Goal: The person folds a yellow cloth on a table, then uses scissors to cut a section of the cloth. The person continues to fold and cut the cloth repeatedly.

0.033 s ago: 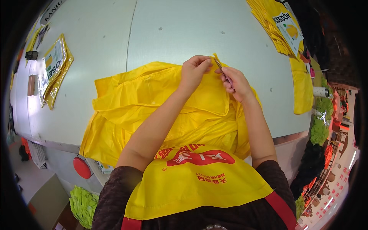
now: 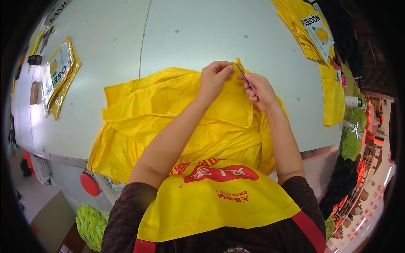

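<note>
A crumpled yellow garment [image 2: 168, 101] of smooth, shiny fabric lies spread over the table's near side and hangs over its front edge. My left hand [image 2: 216, 78] is closed in a pinch on the far right edge of this garment. Close beside it, my right hand [image 2: 261, 90] grips small scissors [image 2: 252, 86] with purple handles. Their blades point away from me, up against the fabric edge. A short yellow strip [image 2: 238, 61] sticks up at the blade tips; whether it is cut through, I cannot tell.
On the pale table [image 2: 202, 38] lie packaged yellow items [image 2: 63, 76] at left. A stack of folded yellow pieces [image 2: 295, 29] stands far right, above another yellow piece [image 2: 332, 95]. Beyond the right edge sit a thread cone [image 2: 352, 101] and green bundles [image 2: 352, 143]. A red round seat [image 2: 90, 184] is lower left.
The short yellow strip at the scissor tips has shifted slightly to the right. Both hands stay nearly in place, with the left still pinching the garment and the right still holding the scissors.
</note>
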Motion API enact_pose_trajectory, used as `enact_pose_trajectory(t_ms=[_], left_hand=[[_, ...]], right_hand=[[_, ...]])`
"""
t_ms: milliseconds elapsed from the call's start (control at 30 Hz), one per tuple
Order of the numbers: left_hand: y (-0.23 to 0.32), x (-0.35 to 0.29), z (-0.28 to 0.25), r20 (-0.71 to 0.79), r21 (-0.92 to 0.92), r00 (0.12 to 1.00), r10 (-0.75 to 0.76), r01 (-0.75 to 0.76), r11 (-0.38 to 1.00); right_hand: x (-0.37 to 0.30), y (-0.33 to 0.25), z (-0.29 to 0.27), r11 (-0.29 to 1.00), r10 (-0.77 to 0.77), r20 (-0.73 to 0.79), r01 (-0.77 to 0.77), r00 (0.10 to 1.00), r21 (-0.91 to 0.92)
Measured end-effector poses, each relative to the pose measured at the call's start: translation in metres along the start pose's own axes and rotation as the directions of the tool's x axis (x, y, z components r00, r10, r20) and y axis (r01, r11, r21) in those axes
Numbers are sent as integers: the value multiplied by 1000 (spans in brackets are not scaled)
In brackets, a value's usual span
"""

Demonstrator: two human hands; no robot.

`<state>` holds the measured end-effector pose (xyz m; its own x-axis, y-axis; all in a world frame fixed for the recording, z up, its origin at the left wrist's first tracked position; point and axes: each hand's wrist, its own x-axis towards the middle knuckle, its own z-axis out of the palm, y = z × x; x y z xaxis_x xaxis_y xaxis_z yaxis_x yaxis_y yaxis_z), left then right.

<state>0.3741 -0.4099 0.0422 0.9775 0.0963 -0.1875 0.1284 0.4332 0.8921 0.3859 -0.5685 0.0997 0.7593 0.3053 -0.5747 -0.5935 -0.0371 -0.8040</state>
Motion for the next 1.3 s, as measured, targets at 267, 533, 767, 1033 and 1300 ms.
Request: enact_pose_trajectory(t_ms=[267,533,767,1033,1300], left_hand=[[-6,2,-1,-5,-16,999,46,-46,999],[47,-55,-32,17,-159,995,99,-96,983],[130,-138,-227,-913,77,284,294,-585,807],[79,-149,-276,-824,187,556,115,75,980],[99,-158,-230,-547,-347,826,137,-373,861]], right_hand=[[19,-8,7,1000,-16,51,16,999,0],[10,1,31,946,-154,118,112,981,304],[-7,6,73,983,-159,256,178,954,-54],[-6,30,179,986,5,432,69,902,-155],[-12,15,229,902,-152,451,310,879,-301]])
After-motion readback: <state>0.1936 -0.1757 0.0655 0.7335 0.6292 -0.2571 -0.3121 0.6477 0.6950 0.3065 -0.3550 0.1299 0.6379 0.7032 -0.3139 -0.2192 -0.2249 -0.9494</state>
